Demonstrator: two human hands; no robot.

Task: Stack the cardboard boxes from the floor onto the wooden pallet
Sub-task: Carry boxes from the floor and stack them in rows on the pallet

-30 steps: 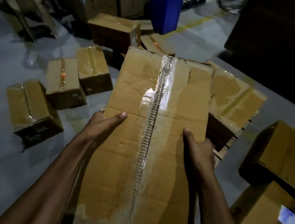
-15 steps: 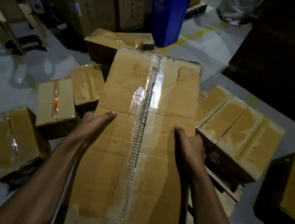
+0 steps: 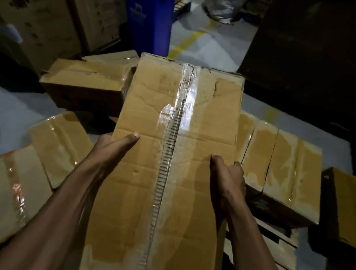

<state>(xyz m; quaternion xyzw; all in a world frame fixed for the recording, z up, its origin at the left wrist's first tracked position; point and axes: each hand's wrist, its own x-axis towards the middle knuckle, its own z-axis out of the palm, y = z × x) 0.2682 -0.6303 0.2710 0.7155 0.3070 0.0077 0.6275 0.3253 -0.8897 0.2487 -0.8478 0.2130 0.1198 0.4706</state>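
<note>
**Inspector A:** Item under review: long cardboard box (image 3: 168,167), held lengthwise away from the person, raised above the floor (image 3: 0,113). Top face worn and creased, a tear near the far right corner, faint handwriting at the far end.

**Inspector B:** Sealing?

**Inspector A:** Clear tape (image 3: 182,104) along the centre seam, wrinkled and glossy, with a ribbed dark strip showing along it.

**Inspector B:** State of the grip?

**Inspector A:** Left hand (image 3: 112,151) clasps the left edge, thumb laid flat on top. Right hand (image 3: 227,176) clasps the right edge, thumb over the top face (fingers below are hidden on both sides).

**Inspector B:** Surroundings?

**Inspector A:** Wooden pallet (image 3: 279,248) low on the right, carrying taped boxes (image 3: 281,165) just beside the held one. Loose boxes (image 3: 59,142) lie on the floor at left, another (image 3: 84,83) beyond them. A blue bin (image 3: 149,17) stands at the far end.
</note>
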